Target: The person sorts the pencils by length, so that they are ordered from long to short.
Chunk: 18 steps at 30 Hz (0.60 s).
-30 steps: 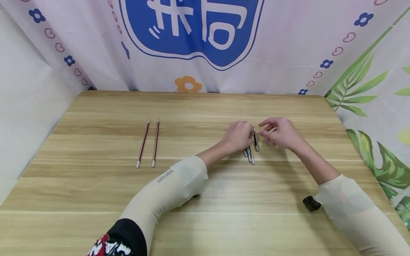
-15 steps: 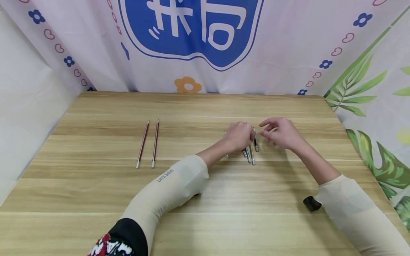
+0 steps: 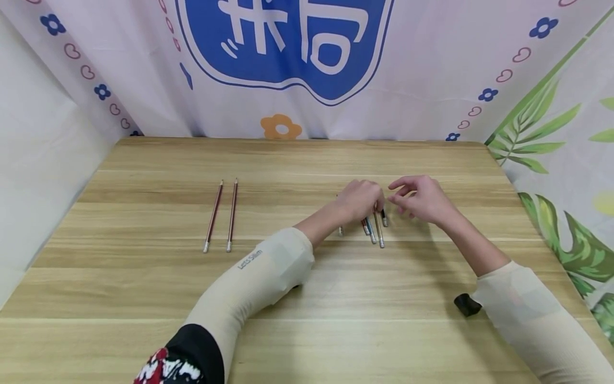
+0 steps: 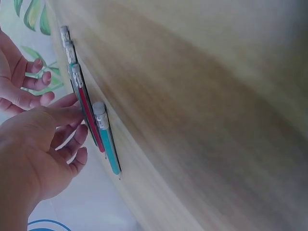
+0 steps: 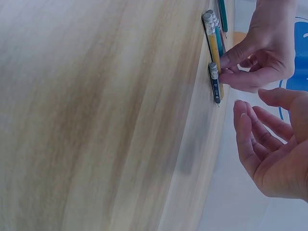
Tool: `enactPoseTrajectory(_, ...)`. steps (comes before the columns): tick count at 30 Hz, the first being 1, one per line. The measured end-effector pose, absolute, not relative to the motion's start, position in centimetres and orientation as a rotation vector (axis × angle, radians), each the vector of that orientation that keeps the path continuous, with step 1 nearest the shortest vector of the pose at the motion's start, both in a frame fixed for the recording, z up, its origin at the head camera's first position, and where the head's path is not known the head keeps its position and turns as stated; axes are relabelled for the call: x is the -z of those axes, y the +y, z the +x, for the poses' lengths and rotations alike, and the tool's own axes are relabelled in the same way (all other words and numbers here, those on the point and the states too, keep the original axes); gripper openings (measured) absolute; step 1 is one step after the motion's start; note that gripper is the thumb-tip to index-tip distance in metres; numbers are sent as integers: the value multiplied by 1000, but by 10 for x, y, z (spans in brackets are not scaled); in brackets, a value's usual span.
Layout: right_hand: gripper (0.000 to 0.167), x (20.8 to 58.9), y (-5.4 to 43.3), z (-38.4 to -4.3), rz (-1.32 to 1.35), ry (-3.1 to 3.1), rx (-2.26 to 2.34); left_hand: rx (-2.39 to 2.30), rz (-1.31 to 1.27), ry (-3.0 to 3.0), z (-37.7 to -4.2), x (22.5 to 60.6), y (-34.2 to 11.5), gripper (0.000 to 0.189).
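My left hand (image 3: 360, 200) bends over a group of pencils lying on the table at centre right. In the right wrist view its thumb and index finger pinch a yellow pencil (image 5: 212, 43). A short black pencil (image 5: 214, 86) lies right beside that grip. On the other side are a blue-green pencil (image 5: 219, 41), a red pencil (image 4: 85, 103) and a short teal pencil (image 4: 110, 151), all with white erasers toward me. My right hand (image 3: 419, 198) hovers just right of the group, fingers loosely bent, holding nothing.
Two long reddish-brown pencils (image 3: 213, 216) lie side by side on the left part of the wooden table (image 3: 144, 288). A printed cloth (image 3: 408, 106) hangs behind the far edge. A small black block (image 3: 467, 305) sits by my right sleeve.
My left hand has shifted slightly right, and the yellow pencil's eraser end has moved a little right with it, toward the black pencil. My right hand stays in place.
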State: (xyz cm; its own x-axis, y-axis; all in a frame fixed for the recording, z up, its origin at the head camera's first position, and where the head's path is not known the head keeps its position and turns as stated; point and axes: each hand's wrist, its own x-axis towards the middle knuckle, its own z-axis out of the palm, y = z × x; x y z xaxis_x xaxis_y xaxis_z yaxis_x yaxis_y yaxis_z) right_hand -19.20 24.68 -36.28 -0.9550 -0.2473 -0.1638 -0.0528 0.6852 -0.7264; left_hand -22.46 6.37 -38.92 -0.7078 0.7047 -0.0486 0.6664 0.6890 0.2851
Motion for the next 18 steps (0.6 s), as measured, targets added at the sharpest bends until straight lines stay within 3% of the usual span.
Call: enactPoseTrajectory(18, 32, 364, 254, -193, -230, 2646, 1140, -258, 1416, 2553, -242, 384, 64, 29)
